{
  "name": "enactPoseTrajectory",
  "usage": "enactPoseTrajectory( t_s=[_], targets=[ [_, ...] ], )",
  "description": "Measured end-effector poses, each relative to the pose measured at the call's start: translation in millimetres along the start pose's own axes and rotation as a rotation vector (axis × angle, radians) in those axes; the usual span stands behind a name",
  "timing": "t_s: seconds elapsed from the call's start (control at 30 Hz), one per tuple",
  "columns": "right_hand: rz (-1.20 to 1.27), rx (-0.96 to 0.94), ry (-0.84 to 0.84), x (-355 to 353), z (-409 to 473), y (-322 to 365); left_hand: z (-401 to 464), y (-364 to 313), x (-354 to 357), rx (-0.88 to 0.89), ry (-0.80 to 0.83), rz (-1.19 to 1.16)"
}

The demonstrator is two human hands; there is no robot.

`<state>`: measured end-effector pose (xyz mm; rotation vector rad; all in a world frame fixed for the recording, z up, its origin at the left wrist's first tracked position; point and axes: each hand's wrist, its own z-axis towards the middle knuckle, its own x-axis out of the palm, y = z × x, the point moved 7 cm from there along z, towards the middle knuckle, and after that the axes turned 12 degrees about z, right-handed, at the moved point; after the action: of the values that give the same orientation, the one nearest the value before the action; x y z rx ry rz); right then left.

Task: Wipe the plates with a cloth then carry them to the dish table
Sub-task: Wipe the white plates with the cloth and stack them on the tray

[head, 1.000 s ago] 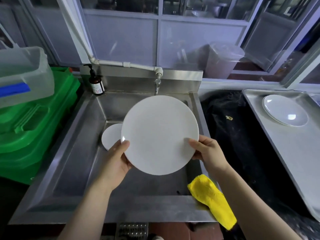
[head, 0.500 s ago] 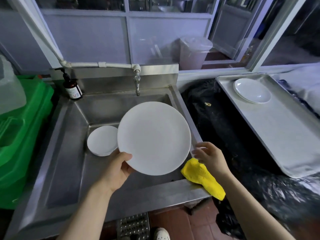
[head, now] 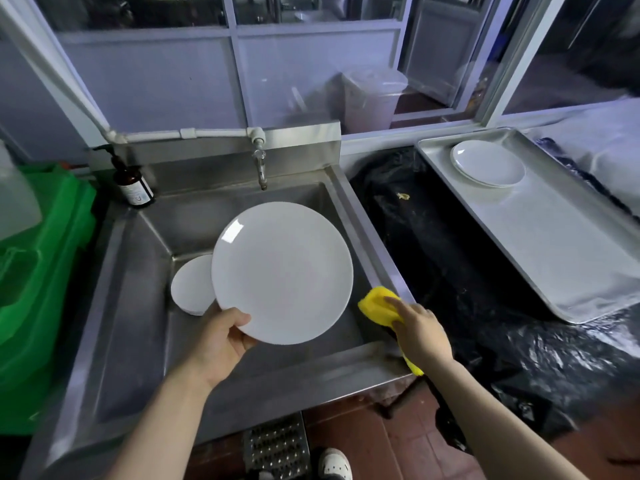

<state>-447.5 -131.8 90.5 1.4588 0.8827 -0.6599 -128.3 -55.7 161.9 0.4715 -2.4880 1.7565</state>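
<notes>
My left hand (head: 221, 336) grips the lower left rim of a large white plate (head: 282, 271), held tilted above the steel sink (head: 131, 306). Behind it a small stack of white plates (head: 192, 285) lies in the sink basin, partly hidden by the held plate. My right hand (head: 417, 329) lies on a yellow cloth (head: 375, 304) at the sink's front right corner, fingers curling onto it; part of the cloth hangs below the wrist. Two white plates (head: 488, 162) sit stacked on a metal tray (head: 561, 244) at the right.
A tap (head: 261, 166) juts over the basin and a brown pump bottle (head: 133, 185) stands at its back left. Green crates (head: 38, 271) sit to the left. Black plastic sheeting (head: 450, 258) covers the gap between sink and tray.
My right hand let go of the plate's right rim and dropped onto the yellow cloth. The left hand alone now holds the plate. My view swung right, showing more of the tray.
</notes>
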Motion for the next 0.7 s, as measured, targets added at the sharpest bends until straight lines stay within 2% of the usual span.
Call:
enactPoseTrajectory(
  t_s=[0.13,0.27,0.37,0.47,0.57,0.7],
  targets=[
    [0.357,-0.139,-0.23,-43,5,50,2,1,-4,-0.018,-0.036,-0.027],
    [0.457,-0.393,-0.339,-82,2,119,5,-6,-2,0.01,-0.069,-0.013],
    [0.319,-0.575,-0.396,-99,1,168,6,-10,2,0.027,-0.082,-0.01],
    [0.062,-0.66,-0.386,-100,8,201,4,-17,4,0.058,-0.089,0.02],
    [-0.125,-0.688,-0.342,-94,13,208,2,-24,2,0.099,-0.093,-0.007],
    [-0.204,-0.748,-0.354,-87,6,207,-1,-33,-2,0.164,-0.103,-0.11]
  ],
)
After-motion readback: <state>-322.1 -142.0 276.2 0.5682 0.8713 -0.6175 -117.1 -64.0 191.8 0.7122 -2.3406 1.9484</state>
